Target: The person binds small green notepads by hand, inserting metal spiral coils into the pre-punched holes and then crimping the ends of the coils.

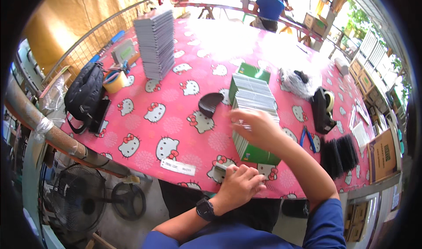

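Note:
My left hand, with a black watch on its wrist, is at the table's near edge. Its fingers curl over a thin grey-white piece that mostly hides beneath them. My right hand reaches across a long row of thin booklets with green covers, packed on edge. Its fingertips are drawn together at the row's left side, with small pale glints by them; what they hold is unclear. Left of the row lies a black curved piece. A faint dark coil shows beside my left hand.
A tall stack of spiral-bound notebooks rises at the far left. Nearby are a black bag and tape roll. On the right are a tape dispenser, blue-handled pliers, black coils and a plastic bag.

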`<state>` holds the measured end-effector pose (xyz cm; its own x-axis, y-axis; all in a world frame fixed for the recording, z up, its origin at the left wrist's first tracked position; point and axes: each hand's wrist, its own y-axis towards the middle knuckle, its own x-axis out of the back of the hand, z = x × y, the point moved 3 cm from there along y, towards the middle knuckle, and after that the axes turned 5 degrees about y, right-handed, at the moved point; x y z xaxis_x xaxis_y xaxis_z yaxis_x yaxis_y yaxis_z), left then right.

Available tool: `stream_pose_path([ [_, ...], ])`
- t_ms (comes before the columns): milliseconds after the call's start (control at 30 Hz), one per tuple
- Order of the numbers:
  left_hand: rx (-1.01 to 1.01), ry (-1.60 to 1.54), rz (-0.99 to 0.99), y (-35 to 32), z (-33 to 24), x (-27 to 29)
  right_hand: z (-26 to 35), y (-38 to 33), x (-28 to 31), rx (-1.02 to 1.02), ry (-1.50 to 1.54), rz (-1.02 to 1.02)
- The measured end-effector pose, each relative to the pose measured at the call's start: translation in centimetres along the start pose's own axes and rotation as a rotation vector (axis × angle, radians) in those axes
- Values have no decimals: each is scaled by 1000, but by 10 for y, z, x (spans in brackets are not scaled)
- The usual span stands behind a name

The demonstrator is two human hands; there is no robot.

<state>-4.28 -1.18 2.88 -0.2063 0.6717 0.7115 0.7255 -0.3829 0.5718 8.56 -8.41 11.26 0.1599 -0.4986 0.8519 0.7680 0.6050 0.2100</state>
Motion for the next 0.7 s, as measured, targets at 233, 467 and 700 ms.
stream_pose_path([
  [233,-143,-28,1,3,7,-16,-40,121,-102,-185,-722,297],
  [467,-121,-150,41,12,7,-1,14,-31,38,127,10,-180],
  [700,-62,-172,93,14,4,5,-97,-275,50,-406,222,-537],
])
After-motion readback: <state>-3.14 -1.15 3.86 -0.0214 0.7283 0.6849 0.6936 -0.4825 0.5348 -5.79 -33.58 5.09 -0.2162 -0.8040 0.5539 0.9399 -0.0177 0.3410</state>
